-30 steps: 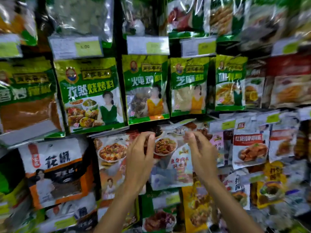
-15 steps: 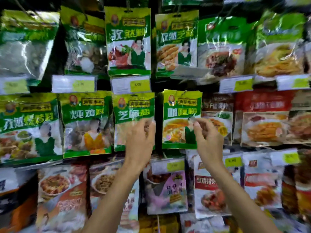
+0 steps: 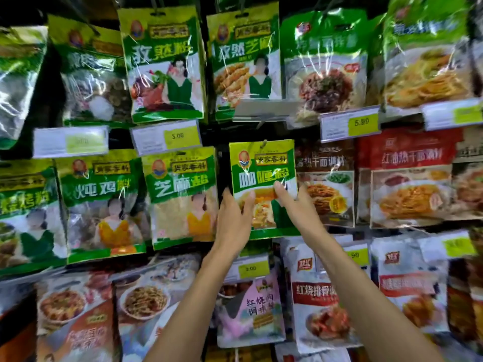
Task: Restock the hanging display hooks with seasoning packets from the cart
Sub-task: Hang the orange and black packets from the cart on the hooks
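A green and yellow curry seasoning packet [image 3: 262, 167] hangs in the middle row of the display, its top hole at a hook [image 3: 264, 144]. My left hand [image 3: 232, 222] holds its lower left edge, thumb on the front and fingers behind. On the right edge, my right hand [image 3: 296, 207] pinches it with the thumb lying across the printed face. The packet sits a little tilted. The cart is out of view.
Green packets of the same brand hang to the left [image 3: 180, 197] and above [image 3: 244, 61]. Red noodle-sauce packets [image 3: 403, 178] hang to the right. Yellow price tags [image 3: 167, 137] jut out below each row. Pink and white packets [image 3: 251, 309] fill the row under my arms.
The view has tilted up by one row. Both hands rose from the lower packets to the middle row and now grip the curry packet by its sides.
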The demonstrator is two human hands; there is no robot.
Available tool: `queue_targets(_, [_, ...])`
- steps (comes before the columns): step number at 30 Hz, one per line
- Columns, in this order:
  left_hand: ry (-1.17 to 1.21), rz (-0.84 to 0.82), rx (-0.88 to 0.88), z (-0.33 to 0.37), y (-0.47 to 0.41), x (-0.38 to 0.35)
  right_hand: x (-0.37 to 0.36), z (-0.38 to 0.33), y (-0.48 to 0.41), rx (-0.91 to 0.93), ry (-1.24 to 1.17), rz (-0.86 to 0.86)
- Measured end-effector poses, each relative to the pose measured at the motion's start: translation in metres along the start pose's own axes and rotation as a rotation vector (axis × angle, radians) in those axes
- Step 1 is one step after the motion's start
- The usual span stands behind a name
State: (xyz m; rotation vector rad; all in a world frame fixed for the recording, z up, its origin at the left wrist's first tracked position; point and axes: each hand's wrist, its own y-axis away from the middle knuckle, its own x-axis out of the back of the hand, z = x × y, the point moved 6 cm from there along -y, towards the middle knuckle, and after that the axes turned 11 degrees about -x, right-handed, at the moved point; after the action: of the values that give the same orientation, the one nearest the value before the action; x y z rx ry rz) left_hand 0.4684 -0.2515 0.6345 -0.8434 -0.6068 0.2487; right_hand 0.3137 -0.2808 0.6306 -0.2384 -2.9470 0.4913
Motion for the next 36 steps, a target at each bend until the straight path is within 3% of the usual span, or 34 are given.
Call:
queue_targets(7, [-0.009,-0.082,0.027,-0.007,-0.008,-0.01,-0.005,-0.016,-0.009,0.244,0.054,-0.056])
queue_targets(10, [0.018,-0.084,0.033,-0.008,-0.011,-0.008,-0.008,-0.014,-0.014,0.206,0.074,-0.093])
queue_targets(15, [0.109,-0.215,0.067,-0.016,-0.006,-0.01,-0.005,0.004,-0.015,0.091,0.086,-0.337])
queue_targets(19, [0.149,-0.223,0.081,-0.018,-0.002,-0.011,-0.003,0.004,-0.014,0.071,0.044,-0.373])
queue_targets(29, [0.047,-0.115,0.072,-0.015,0.005,-0.006,-0.004,-0.002,0.0,0.195,0.06,-0.243])
queue_targets(36, [-0.052,0.057,-0.044,0.018,0.034,0.027,0.018,-0.009,0.039,0.26,0.313,0.157])
